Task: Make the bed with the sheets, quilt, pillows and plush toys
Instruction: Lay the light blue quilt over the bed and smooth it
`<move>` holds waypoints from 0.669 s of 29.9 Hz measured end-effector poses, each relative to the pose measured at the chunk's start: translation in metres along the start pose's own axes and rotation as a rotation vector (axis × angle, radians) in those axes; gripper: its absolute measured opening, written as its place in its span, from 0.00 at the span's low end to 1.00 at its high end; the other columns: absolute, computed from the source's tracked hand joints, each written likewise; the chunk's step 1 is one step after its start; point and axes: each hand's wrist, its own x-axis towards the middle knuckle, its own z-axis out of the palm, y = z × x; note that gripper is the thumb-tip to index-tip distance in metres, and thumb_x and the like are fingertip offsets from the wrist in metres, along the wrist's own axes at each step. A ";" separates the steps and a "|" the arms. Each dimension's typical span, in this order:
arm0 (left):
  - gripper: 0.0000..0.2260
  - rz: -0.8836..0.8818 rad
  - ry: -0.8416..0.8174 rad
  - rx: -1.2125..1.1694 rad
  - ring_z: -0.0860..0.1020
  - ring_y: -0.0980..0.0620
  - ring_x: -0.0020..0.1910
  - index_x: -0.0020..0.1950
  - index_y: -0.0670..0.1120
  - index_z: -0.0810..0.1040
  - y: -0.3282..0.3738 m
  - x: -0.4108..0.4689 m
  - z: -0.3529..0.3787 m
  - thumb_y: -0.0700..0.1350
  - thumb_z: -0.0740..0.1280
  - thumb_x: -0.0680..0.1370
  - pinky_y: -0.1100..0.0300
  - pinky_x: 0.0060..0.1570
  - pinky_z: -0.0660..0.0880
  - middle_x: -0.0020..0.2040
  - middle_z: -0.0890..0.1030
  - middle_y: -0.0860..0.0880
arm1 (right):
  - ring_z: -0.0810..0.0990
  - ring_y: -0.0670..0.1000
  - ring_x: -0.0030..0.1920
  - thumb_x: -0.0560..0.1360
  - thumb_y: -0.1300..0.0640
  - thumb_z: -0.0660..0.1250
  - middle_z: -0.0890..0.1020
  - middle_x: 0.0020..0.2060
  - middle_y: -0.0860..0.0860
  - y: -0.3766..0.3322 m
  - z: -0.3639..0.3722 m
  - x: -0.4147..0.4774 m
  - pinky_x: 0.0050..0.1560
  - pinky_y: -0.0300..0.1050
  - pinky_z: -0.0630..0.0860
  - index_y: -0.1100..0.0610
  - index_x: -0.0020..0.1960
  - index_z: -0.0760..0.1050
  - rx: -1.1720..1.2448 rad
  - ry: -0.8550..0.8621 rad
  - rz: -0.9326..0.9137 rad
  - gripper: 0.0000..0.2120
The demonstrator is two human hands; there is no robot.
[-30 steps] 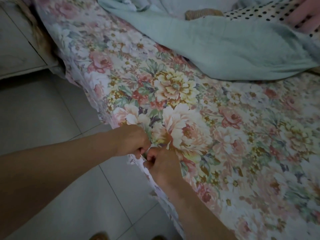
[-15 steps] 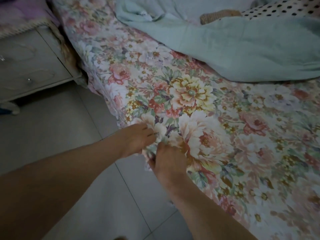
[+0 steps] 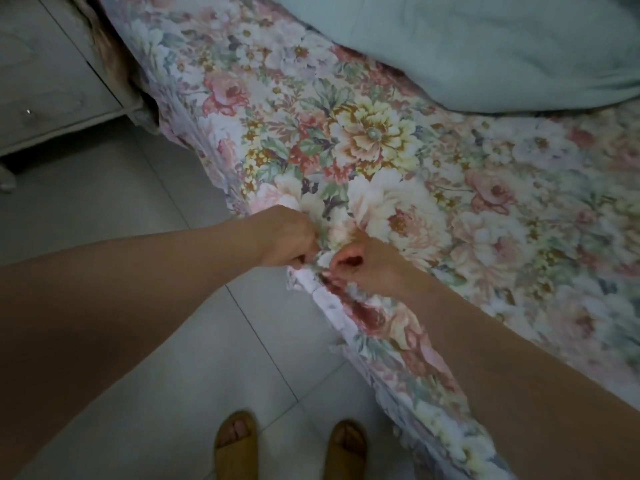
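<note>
Gripping the floral sheet's [image 3: 374, 140] edge at centre frame, left hand [image 3: 287, 237] and right hand [image 3: 363, 268] both curled on it, apparently straightening; next probably calls for tugging taut, then spreading the green quilt [image 3: 485, 46] at upper right.

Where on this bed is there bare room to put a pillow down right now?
The floral sheet lies bare in a broad stretch between the green quilt above and the bed edge, running off to the right. Crowded: the top right, heaped with quilt, and the edge where the left hand and right hand grip the sheet.
</note>
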 end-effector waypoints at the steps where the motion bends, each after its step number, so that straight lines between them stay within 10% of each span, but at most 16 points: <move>1: 0.06 0.041 0.068 -0.032 0.77 0.48 0.51 0.51 0.48 0.81 0.010 0.003 -0.004 0.46 0.68 0.76 0.57 0.42 0.73 0.50 0.78 0.50 | 0.78 0.43 0.45 0.75 0.56 0.70 0.82 0.46 0.44 0.013 -0.003 -0.012 0.44 0.30 0.70 0.53 0.53 0.83 0.015 -0.005 0.016 0.08; 12: 0.17 0.243 0.266 -0.273 0.74 0.43 0.48 0.59 0.45 0.79 0.220 0.066 -0.003 0.50 0.73 0.72 0.53 0.43 0.71 0.50 0.75 0.45 | 0.78 0.46 0.48 0.72 0.57 0.74 0.79 0.42 0.41 0.149 0.037 -0.186 0.42 0.24 0.67 0.46 0.48 0.77 0.109 0.027 0.132 0.10; 20: 0.11 0.290 0.395 -0.208 0.76 0.44 0.42 0.51 0.44 0.80 0.363 0.059 0.027 0.46 0.75 0.73 0.55 0.34 0.67 0.44 0.78 0.45 | 0.78 0.55 0.47 0.74 0.48 0.68 0.78 0.50 0.52 0.230 0.113 -0.323 0.39 0.43 0.68 0.53 0.57 0.72 -0.621 0.221 0.204 0.15</move>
